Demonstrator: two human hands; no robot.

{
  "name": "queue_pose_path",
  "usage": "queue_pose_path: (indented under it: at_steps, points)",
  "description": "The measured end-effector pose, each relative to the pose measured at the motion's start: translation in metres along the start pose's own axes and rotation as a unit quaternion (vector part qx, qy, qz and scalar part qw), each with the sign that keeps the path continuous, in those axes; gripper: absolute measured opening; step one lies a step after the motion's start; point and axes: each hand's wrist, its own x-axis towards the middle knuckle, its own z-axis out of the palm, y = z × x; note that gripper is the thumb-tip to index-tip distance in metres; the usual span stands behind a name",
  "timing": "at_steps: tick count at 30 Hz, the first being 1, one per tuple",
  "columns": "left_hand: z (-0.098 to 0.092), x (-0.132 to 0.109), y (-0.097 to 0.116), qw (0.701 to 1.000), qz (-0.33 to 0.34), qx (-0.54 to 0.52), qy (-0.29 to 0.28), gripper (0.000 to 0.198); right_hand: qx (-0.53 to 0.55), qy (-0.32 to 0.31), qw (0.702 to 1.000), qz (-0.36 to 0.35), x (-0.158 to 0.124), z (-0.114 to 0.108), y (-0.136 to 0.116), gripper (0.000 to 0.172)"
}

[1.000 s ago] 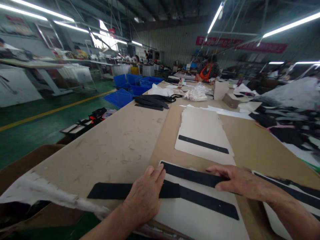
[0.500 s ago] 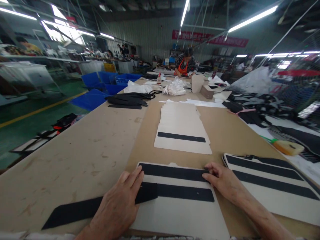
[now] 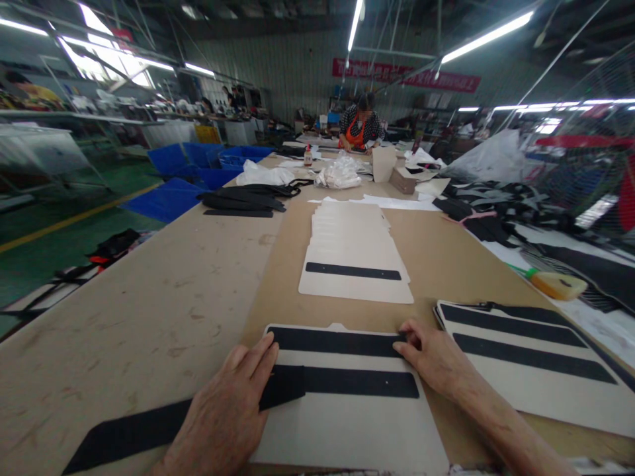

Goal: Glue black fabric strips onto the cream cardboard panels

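A beige panel (image 3: 347, 430) with rounded corners lies in front of me, bearing an upper black strip (image 3: 337, 342) and a lower black strip (image 3: 360, 382). My left hand (image 3: 223, 403) presses its fingertips on the upper strip's left end. Through that hand runs a separate long black strip (image 3: 133, 426), its tip overlapping the lower strip; the thumb is hidden. My right hand (image 3: 429, 354) pinches the upper strip's right end at the panel's edge, fingers curled.
Fanned beige panels (image 3: 352, 244) lie ahead, the front one with one black strip. At right is a stack of two-striped panels (image 3: 536, 370), with a yellow-handled tool (image 3: 558, 285) beyond. Black straps (image 3: 243, 197), plastic bags (image 3: 340, 173) and a co-worker (image 3: 361, 125) are farther back.
The whole scene has shifted slightly left as my view turned. Both hands stay at the two ends of the upper strip, with little visible movement.
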Motion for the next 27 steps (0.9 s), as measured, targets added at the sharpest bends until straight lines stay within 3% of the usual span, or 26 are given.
queue_pose_path:
  at_steps: [5,9,11,16,21,24,27]
  points:
    - [-0.007,0.004,-0.002,1.000,0.016,-0.018,0.002,0.075,-0.119,0.025,0.987,-0.105,-0.008,0.002,-0.012,0.017]
    - [-0.018,0.017,0.003,0.999,0.028,-0.002,-0.024,0.079,-0.270,-0.015,0.947,-0.175,-0.022,0.005,-0.035,0.062]
    - [-0.021,0.022,0.008,0.999,0.033,0.017,-0.040,0.080,-0.318,-0.021,0.929,-0.188,-0.028,0.007,-0.044,0.075]
    - [-0.020,0.025,0.010,0.999,0.027,0.028,-0.033,0.080,-0.351,0.004,0.914,-0.202,-0.033,0.014,-0.043,0.076]
    - [-0.015,0.016,-0.005,0.999,0.028,-0.009,-0.014,0.071,-0.363,0.067,0.906,-0.207,-0.035,0.014,-0.012,0.073]
    - [-0.011,0.008,-0.014,0.999,0.030,-0.041,0.007,0.069,-0.359,0.090,0.905,-0.211,-0.041,0.008,0.008,0.063]
    - [-0.006,0.002,-0.022,0.997,0.022,-0.074,0.022,0.069,-0.310,0.127,0.916,-0.220,-0.055,0.006,0.011,0.049]
